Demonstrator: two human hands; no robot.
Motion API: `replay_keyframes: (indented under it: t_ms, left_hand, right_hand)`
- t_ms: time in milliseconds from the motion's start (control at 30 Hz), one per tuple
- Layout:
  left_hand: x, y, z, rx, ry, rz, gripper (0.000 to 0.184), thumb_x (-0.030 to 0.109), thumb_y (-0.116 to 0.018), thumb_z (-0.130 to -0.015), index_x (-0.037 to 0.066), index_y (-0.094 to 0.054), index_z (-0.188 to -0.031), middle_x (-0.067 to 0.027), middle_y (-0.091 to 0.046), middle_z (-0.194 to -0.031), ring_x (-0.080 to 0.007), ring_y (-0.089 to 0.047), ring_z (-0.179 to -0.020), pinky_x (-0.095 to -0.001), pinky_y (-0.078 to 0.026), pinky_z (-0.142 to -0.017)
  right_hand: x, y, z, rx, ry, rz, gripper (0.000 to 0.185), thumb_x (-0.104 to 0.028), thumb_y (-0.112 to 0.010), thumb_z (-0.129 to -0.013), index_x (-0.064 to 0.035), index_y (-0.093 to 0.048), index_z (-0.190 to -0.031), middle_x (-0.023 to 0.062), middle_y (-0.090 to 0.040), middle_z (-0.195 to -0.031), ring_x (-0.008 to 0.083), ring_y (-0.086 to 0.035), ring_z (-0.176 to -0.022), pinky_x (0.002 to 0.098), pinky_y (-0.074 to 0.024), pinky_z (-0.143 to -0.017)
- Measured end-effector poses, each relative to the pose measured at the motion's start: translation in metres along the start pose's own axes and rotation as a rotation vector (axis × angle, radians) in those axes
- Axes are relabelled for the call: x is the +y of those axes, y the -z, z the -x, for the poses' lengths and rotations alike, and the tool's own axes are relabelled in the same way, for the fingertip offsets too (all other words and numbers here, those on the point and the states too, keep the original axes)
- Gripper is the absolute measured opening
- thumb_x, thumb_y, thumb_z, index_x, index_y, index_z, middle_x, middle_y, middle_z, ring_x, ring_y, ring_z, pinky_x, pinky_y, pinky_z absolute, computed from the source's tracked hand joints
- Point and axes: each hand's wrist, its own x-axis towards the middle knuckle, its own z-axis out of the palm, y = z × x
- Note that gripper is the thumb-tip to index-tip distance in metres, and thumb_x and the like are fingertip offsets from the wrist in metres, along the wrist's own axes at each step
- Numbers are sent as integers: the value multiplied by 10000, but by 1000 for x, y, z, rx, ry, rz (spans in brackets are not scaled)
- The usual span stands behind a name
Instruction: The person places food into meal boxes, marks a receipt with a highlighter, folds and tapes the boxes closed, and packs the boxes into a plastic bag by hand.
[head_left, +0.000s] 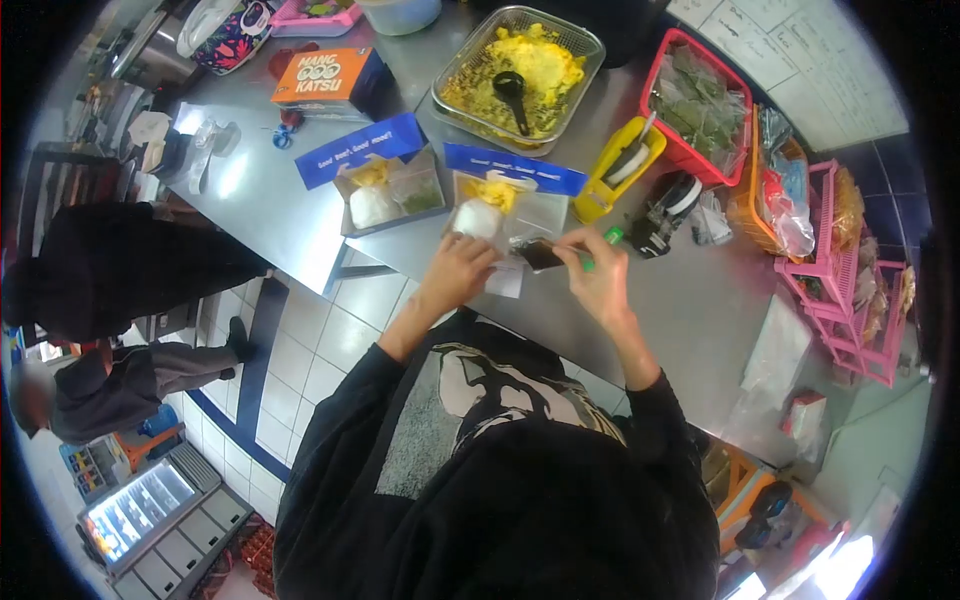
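An open cardboard food box [513, 222] with a blue-edged lid stands in front of me, holding white rice [477, 218], yellow shredded food [492, 194] and a clear plastic packet [540, 214]. My left hand [462, 268] is closed with bent fingers at its near left edge. Between the thumb and fingers of my right hand [600, 278] is the corner of a small dark sachet [541, 255], just off the box's near right corner. A slim green item [613, 235] also shows in that hand; its kind is unclear. White paper [505, 279] lies below the box.
To the left sits a second filled box [392, 208]. Behind are a glass dish [447, 102] of yellow food with a black spoon [511, 98] and an orange carton [326, 78]. A yellow holder [618, 165], tape dispenser [668, 212] and red basket [743, 118] stand right. Two people are at left.
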Motion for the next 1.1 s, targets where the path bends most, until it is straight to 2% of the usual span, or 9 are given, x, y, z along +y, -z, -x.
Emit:
replay_keyframes:
  t_ms: [167,333,400,533,700,733,867,1033,1100]
  left_hand:
    - [-12,-11,14,84,-26,138,249,65,-599,-743,123,-687,-968,1,-625,-954,-200,-575,-903,-343,-433,-858]
    - [-22,-12,16,72,-75,166,331,42,-637,-703,120,-688,-1020,-6,-624,-1005,-216,-566,-925,-347,-432,-870]
    - [-25,-14,19,56,-88,165,419,19,-664,-670,122,-678,-1076,-14,-623,-1048,-229,-558,-944,-350,-428,-884]
    - [-28,-9,20,99,-92,212,389,29,-678,-714,116,-656,-1093,-25,-619,-1047,-237,-561,-951,-368,-437,-877]
    - [-45,11,37,338,41,162,326,56,-692,-774,96,-618,-1089,-44,-610,-1069,-255,-562,-978,-381,-443,-843]
    - [-53,17,44,382,182,91,346,78,-697,-770,92,-604,-1103,-53,-602,-1079,-261,-560,-1002,-401,-420,-872]
    - [-72,44,58,290,411,-145,388,155,-711,-770,103,-570,-1128,-51,-594,-1126,-258,-545,-1071,-453,-338,-969]
    - [-72,41,63,275,392,-121,297,152,-682,-806,136,-586,-1087,-20,-580,-1141,-210,-541,-1078,-496,-228,-1005]
    - [-72,39,64,312,410,-157,267,143,-684,-800,139,-592,-1051,-20,-579,-1133,-202,-543,-1057,-488,-238,-995]
  right_hand:
    - [15,-24,-11,-96,-41,156,102,37,-638,-829,0,-550,-865,147,-637,-772,259,-674,-687,322,-517,-590]
    - [10,-36,-23,-62,3,100,111,43,-627,-822,-19,-544,-862,158,-614,-754,285,-648,-658,353,-491,-573]
    - [22,-36,-16,-306,-18,226,115,59,-618,-816,-13,-544,-867,148,-625,-755,277,-657,-683,352,-515,-616]
    - [9,-23,-10,-372,-85,293,108,54,-611,-829,-10,-546,-886,131,-657,-804,252,-676,-727,345,-537,-676]
    - [-42,-8,-32,-42,-135,123,94,18,-627,-844,-8,-556,-899,124,-670,-861,227,-696,-791,340,-545,-715]
    - [-46,-14,-38,-40,-132,119,94,18,-627,-844,-8,-556,-899,124,-670,-861,227,-696,-791,340,-545,-715]
    - [-51,-73,-75,-271,25,214,76,-45,-607,-852,-34,-571,-919,121,-680,-904,313,-680,-776,367,-540,-684]
    - [-29,-168,-108,-407,283,374,113,-77,-596,-821,-60,-592,-932,94,-685,-862,349,-665,-777,425,-533,-676]
    - [-24,-186,-115,-734,221,569,173,-58,-653,-776,-46,-592,-938,95,-676,-837,331,-658,-820,427,-509,-687]
